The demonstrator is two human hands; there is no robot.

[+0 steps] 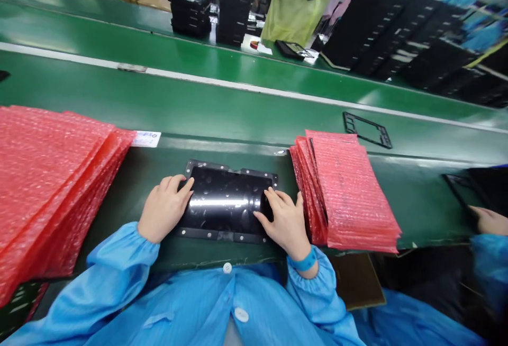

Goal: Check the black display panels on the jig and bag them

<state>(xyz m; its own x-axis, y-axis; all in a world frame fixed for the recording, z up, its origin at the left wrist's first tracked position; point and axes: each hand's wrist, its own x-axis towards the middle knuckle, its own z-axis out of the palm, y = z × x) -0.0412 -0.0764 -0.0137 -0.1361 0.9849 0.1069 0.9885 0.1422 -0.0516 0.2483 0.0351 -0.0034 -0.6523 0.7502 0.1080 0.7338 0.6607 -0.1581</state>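
Note:
A glossy black display panel [222,206] lies flat in front of me, with reflections and small blister-like marks on its surface. Dark strips dotted with round light spots run along its far and near sides. My left hand [164,208] holds the panel's left end, thumb and forefinger close together at the edge. At the opposite end, my right hand [286,221] grips the panel with thumb and fingers apart; its fingertips rest on the black surface. The undersides of both grips are hidden.
Red bubble-wrap bags lie in a large pile [51,171] at left and a smaller stack [353,192] at right. A black frame [367,130] lies beyond the stack. A co-worker's hand [492,221] is at far right. Black stacks [234,5] stand across the green bench [238,108].

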